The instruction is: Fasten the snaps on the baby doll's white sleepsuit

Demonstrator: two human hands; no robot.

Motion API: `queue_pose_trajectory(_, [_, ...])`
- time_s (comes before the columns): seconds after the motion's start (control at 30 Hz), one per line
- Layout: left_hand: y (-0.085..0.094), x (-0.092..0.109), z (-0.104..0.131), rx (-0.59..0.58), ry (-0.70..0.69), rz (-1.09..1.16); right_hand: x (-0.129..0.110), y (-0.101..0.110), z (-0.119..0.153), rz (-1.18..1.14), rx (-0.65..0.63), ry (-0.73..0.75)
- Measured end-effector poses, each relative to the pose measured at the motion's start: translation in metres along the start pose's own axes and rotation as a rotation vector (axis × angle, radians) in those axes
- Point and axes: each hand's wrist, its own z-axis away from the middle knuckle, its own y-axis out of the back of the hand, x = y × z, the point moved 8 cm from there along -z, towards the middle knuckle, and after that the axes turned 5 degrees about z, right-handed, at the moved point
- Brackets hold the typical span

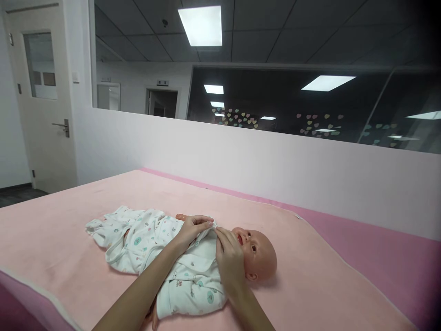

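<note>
On the pink sheet [320, 280]: the baby doll [263, 257] lies on its back, head to the right, legs to the left.
Left hand [190, 232]: thumb and fingers drawn together near the doll's neck, pinching the edge of the white printed shirt [196, 271].
Right hand [230, 255]: fingers curled just beside the doll's chin, their tips closed on the same edge; they hide part of the fold.
Shirt: probably thin, light and limp, quick to crease; best taken by its neck edge, between fingertips.
Doll: the smooth head looks firm and perhaps a little slippery, the weight likely modest; steady it at the chest, or support it with palms under head and back.
Sheet: looks soft, so it should grip somewhat under the doll.
</note>
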Motion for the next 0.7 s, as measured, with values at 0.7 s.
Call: queue_pose_trajectory(0.7, [-0.022, 0.012, 0.012, -0.187, -0.022, -0.314, 0.089, 0.074, 0.053, 0.248, -0.462, -0.285])
